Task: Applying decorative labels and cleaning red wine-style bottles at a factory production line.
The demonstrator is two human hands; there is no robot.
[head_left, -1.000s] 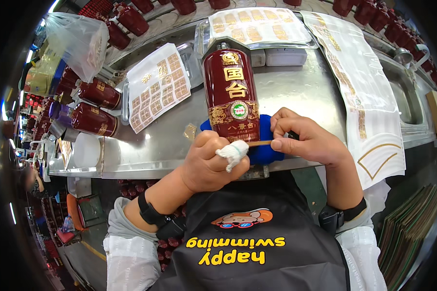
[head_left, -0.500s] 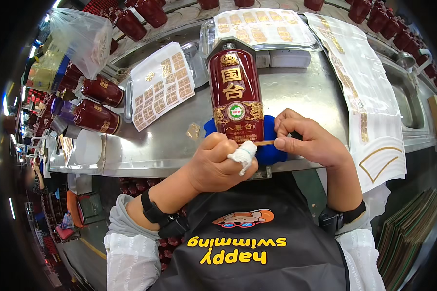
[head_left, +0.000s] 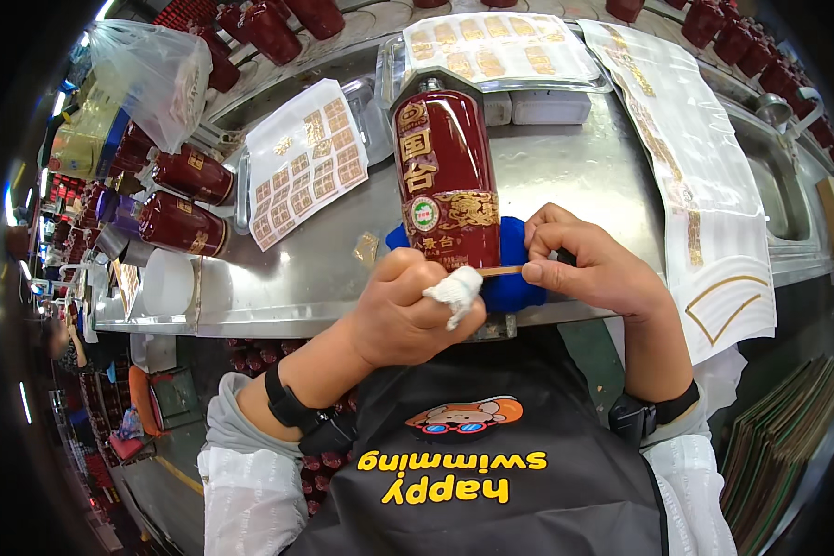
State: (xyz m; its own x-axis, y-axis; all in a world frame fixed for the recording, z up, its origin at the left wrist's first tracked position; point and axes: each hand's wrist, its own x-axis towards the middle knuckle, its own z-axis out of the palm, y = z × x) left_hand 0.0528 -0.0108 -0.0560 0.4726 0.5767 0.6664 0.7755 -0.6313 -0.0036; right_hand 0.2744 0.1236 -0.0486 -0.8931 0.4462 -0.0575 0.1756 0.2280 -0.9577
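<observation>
Bridging closed left hand [head_left: 403, 310] and pinching right hand [head_left: 595, 269], a strip [head_left: 504, 271] is held, apparently for straightness, beside the bottle [head_left: 456, 148] at counter's [head_left: 292, 310] front edge.

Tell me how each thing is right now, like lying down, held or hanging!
Red bottle: lying down, neck pointing away
Blue pad: under the bottle's near end
Thin strip: held straight between both hands
Left hand: closed
Right hand: pinching the strip
Sticker sheet: partly bare
Long white sheet: hanging over the table edge
</observation>
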